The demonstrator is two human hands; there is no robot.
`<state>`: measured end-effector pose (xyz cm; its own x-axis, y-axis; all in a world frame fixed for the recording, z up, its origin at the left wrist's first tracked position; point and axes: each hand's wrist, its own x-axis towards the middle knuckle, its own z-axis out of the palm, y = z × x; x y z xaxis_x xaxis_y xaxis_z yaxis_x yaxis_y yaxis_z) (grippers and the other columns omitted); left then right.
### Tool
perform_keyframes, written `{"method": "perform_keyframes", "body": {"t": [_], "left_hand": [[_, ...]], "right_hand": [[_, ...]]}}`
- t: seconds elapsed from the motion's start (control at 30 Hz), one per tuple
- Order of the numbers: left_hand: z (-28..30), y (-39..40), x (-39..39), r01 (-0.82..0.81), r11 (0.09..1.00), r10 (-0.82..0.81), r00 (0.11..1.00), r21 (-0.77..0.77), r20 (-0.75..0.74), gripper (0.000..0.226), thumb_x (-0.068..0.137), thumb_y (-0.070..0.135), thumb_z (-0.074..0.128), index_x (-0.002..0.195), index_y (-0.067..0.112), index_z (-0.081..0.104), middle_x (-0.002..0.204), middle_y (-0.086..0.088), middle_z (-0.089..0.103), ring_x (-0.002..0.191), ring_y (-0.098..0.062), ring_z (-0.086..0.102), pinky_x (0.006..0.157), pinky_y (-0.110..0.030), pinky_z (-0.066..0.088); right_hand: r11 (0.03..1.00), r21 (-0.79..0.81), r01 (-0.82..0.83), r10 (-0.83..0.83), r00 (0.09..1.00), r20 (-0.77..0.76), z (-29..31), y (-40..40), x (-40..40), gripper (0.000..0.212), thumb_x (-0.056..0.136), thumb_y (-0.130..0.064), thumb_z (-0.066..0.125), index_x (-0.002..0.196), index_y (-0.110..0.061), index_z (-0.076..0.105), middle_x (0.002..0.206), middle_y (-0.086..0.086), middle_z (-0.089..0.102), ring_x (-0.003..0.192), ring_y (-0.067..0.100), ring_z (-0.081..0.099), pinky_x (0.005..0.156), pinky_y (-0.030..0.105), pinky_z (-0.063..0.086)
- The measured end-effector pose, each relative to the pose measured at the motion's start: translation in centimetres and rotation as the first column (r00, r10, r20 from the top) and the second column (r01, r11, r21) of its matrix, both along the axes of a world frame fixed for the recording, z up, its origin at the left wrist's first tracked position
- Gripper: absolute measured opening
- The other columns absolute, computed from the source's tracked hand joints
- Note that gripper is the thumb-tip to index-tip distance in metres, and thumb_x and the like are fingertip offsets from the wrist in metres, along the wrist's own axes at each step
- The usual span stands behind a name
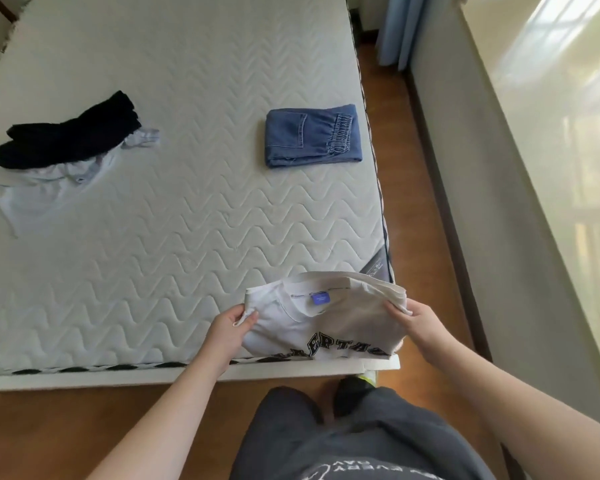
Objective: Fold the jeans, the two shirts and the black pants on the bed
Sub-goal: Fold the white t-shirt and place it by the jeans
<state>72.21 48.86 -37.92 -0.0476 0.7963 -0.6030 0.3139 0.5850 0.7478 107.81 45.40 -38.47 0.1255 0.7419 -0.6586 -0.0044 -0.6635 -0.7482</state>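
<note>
A white shirt (329,320) with black lettering and a blue neck label is folded into a thick bundle at the bed's near right corner. My left hand (231,329) grips its left edge, and my right hand (418,323) pinches its right edge. The jeans (312,135) lie folded in a neat block near the bed's right edge. The black pants (70,133) lie crumpled at the far left, on top of a pale blue shirt (45,195) that is spread out loosely.
The white quilted mattress (187,220) fills most of the view. Wooden floor (426,188) runs along the bed's right side, bounded by a wall and a blue curtain (402,29). My dark-clad legs stand at the bed's foot.
</note>
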Motion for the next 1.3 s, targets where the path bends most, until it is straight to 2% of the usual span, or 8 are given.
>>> {"method": "perform_keyframes", "body": {"t": [0.3, 0.47, 0.7, 0.77, 0.87, 0.97, 1.1, 1.3], "left_hand": [[-5.2, 9.3, 0.2, 0.033, 0.999, -0.030, 0.996, 0.034, -0.086, 0.016, 0.095, 0.017, 0.064, 0.094, 0.032, 0.069, 0.084, 0.011, 0.072, 0.075, -0.001, 0.061, 0.070, -0.018, 0.045], [-8.9, 15.8, 0.1, 0.001, 1.000, 0.000, 0.999, 0.025, -0.039, 0.017, 0.094, 0.012, 0.064, 0.094, 0.028, 0.071, 0.080, 0.014, 0.072, 0.074, -0.003, 0.061, 0.070, -0.018, 0.047], [-13.9, 25.0, 0.1, 0.052, 0.998, -0.052, 0.999, -0.031, -0.007, 0.016, 0.094, 0.009, 0.063, 0.092, 0.022, 0.071, 0.092, -0.005, 0.073, 0.088, -0.020, 0.063, 0.082, -0.035, 0.048], [-15.7, 27.4, -0.1, 0.092, 0.995, -0.092, 0.996, -0.041, -0.003, 0.006, 0.092, 0.016, 0.066, 0.092, 0.019, 0.072, 0.094, -0.008, 0.071, 0.087, -0.019, 0.060, 0.080, -0.033, 0.045], [-18.9, 30.8, -0.6, 0.115, 0.992, -0.117, 0.993, -0.050, -0.032, 0.032, 0.073, 0.043, 0.073, 0.092, 0.017, 0.073, 0.089, -0.005, 0.067, 0.084, -0.017, 0.056, 0.077, -0.033, 0.041], [-19.8, 33.9, 0.2, 0.079, 0.996, -0.079, 0.997, -0.032, 0.008, 0.003, 0.088, 0.020, 0.069, 0.087, 0.018, 0.072, 0.082, 0.002, 0.072, 0.080, -0.017, 0.062, 0.074, -0.027, 0.047], [-22.1, 37.5, 0.8, 0.036, 0.999, -0.037, 0.999, 0.005, 0.037, 0.017, 0.095, 0.007, 0.060, 0.090, 0.020, 0.069, 0.085, -0.001, 0.071, 0.078, -0.019, 0.064, 0.075, -0.028, 0.050], [-25.7, 41.2, 0.4, -0.013, 1.000, 0.013, 1.000, -0.001, 0.026, 0.013, 0.095, 0.010, 0.061, 0.093, 0.021, 0.067, 0.098, -0.008, 0.070, 0.079, -0.018, 0.065, 0.075, -0.028, 0.053]], "right_hand": [[0.999, -0.039, -0.008, 0.012, 0.996, 0.091, -3.6, 7.5, 0.9, 0.021, 0.092, -0.029, 0.066, 0.095, -0.009, 0.074, 0.091, 0.008, 0.074, 0.079, 0.015, 0.064, 0.074, 0.030, 0.051], [1.000, 0.001, 0.015, -0.015, 0.982, 0.190, -6.7, 13.3, 0.8, 0.014, 0.094, -0.018, 0.064, 0.083, -0.022, 0.072, 0.078, -0.005, 0.070, 0.072, 0.008, 0.059, 0.062, 0.013, 0.050], [1.000, 0.010, 0.015, -0.017, 0.960, 0.281, -12.1, 21.5, 2.0, 0.016, 0.094, -0.013, 0.062, 0.086, -0.023, 0.073, 0.082, -0.001, 0.069, 0.077, 0.013, 0.059, 0.074, 0.030, 0.048], [1.000, 0.003, 0.001, -0.001, 0.955, 0.297, -13.9, 23.7, 2.3, 0.014, 0.093, -0.015, 0.064, 0.086, -0.023, 0.073, 0.085, 0.000, 0.070, 0.079, 0.015, 0.060, 0.076, 0.032, 0.050], [1.000, 0.020, -0.010, 0.004, 0.952, 0.307, -16.6, 27.1, 2.9, 0.009, 0.093, -0.015, 0.066, 0.093, -0.020, 0.074, 0.089, 0.004, 0.071, 0.080, 0.016, 0.062, 0.077, 0.030, 0.053], [0.998, 0.060, 0.004, -0.022, 0.948, 0.318, -18.6, 30.4, 3.6, 0.009, 0.093, -0.012, 0.066, 0.097, -0.012, 0.073, 0.089, 0.006, 0.069, 0.076, 0.014, 0.060, 0.068, 0.021, 0.052], [0.996, 0.086, -0.006, -0.024, 0.939, 0.343, -21.0, 34.2, 4.3, 0.008, 0.090, -0.020, 0.070, 0.095, -0.017, 0.075, 0.093, 0.009, 0.073, 0.079, 0.017, 0.064, 0.079, 0.037, 0.055], [0.990, 0.122, -0.076, 0.025, 0.927, 0.374, -23.7, 40.0, 4.1, 0.018, 0.088, -0.027, 0.072, 0.094, -0.010, 0.071, 0.080, 0.004, 0.064, 0.072, 0.016, 0.057, 0.063, 0.026, 0.045]]}}
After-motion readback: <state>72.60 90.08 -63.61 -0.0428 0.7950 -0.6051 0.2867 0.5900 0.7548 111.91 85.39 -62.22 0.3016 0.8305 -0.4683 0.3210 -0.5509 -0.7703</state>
